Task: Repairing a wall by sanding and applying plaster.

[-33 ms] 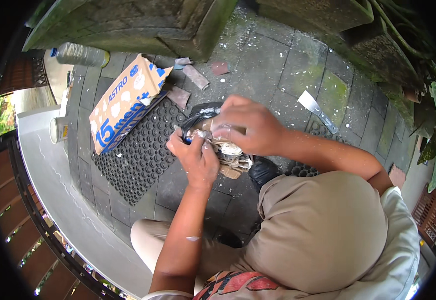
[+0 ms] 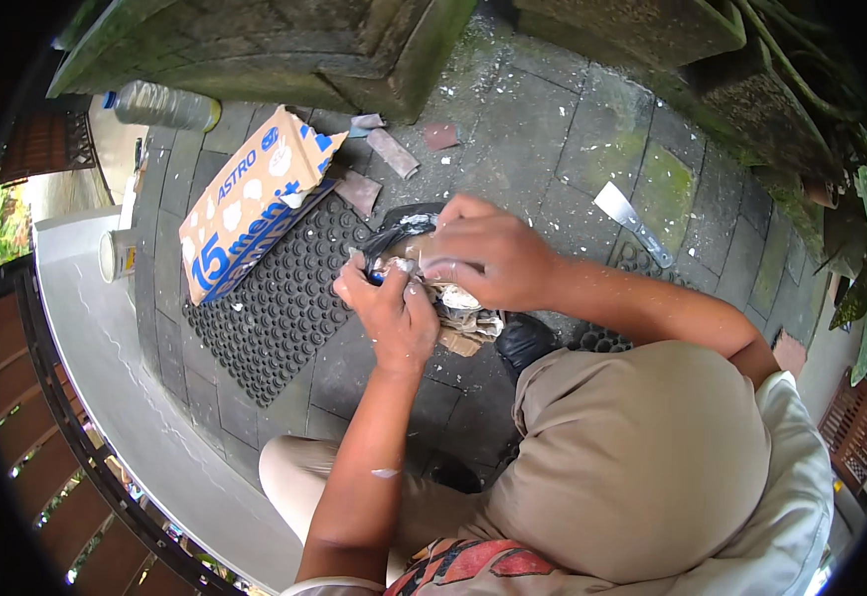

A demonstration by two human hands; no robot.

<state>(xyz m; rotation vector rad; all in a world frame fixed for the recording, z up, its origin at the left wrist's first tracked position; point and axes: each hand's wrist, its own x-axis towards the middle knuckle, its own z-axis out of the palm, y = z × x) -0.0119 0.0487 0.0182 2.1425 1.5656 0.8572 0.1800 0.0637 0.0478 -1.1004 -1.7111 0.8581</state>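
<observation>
Both hands (image 2: 399, 313) (image 2: 493, 260) clamped on crumpled black bag (image 2: 399, 236) over rubber mat (image 2: 280, 313), better gripped low, squeezed slowly.

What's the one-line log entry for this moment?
left hand: grips black bag | right hand: on bag top | nearby: paper sack, rubber mat, scraper

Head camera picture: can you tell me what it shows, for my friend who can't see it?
Looking down, a crouching person's left hand and right hand grip a crumpled, white-smeared black plastic bag over a black rubber mat on grey stone paving. A torn paper sack lies to the left, and a metal scraper to the right.
</observation>
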